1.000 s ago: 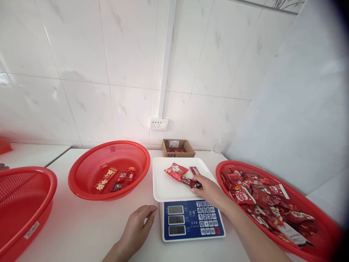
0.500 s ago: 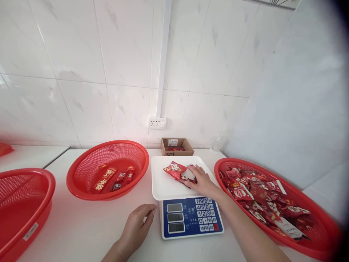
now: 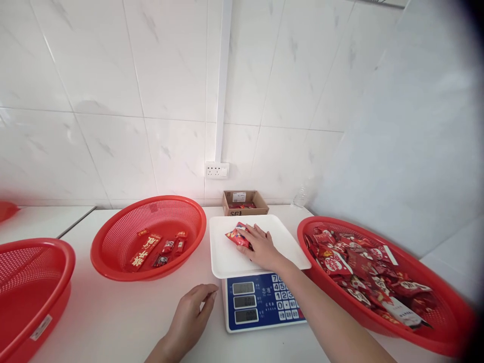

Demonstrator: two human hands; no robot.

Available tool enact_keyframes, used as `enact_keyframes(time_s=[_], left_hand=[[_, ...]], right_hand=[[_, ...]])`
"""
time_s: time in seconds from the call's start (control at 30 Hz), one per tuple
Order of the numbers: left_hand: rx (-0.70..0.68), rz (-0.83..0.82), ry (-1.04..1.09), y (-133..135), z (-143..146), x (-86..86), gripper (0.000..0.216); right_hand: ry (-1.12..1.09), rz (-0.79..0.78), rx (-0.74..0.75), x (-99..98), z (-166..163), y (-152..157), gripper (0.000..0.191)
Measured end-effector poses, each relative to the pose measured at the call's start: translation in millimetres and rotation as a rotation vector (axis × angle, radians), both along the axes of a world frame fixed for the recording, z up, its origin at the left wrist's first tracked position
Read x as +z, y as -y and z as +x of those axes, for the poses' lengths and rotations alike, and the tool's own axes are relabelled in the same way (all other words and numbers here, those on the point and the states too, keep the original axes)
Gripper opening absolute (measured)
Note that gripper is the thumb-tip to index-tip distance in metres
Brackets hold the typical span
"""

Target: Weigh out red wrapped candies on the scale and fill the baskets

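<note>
A blue digital scale with a white weighing tray stands on the white counter. On the tray lie red snack packets. My right hand lies over those packets with its fingers curled around them; whether the packets are lifted off the tray cannot be told. My left hand rests on the counter just left of the scale, fingers loosely curled, holding nothing.
A red basket full of red snack packets sits at the right. A red mesh basket with several packets stands left of the scale, and another red basket at the far left. A small cardboard box and a wall socket are behind.
My right hand has slid left across the tray, from the small packets near its right edge onto the bigger red packet, gathering them. My left hand has stayed put.
</note>
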State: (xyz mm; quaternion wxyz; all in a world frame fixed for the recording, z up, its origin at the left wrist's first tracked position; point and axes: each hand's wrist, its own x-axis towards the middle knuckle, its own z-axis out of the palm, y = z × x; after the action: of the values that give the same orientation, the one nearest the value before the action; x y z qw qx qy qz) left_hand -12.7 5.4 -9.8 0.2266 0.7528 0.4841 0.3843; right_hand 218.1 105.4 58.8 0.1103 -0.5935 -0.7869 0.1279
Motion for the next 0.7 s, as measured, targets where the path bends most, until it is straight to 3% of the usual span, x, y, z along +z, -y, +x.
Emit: enact_keyframes(time_s=[0.17, 0.4, 0.57, 0.7], left_hand=[[0.016, 0.02, 0.0, 1, -1, 1.1, 0.021], [0.009, 0.061, -0.023, 0, -2, 1.5, 0.022], [0.005, 0.096, -0.027, -1, -4, -0.1, 0.022], [0.022, 0.106, -0.02, -6, -6, -5.3, 0.024]], right_hand=[[-0.085, 0.076, -0.047, 12.5, 23, 9, 0.059], [-0.202, 0.231, -0.305, 16.7, 112, 63, 0.057], [-0.116, 0.034, -0.609, 8.0, 184, 111, 0.053], [0.077, -0.141, -0.753, 5.1, 222, 133, 0.049]])
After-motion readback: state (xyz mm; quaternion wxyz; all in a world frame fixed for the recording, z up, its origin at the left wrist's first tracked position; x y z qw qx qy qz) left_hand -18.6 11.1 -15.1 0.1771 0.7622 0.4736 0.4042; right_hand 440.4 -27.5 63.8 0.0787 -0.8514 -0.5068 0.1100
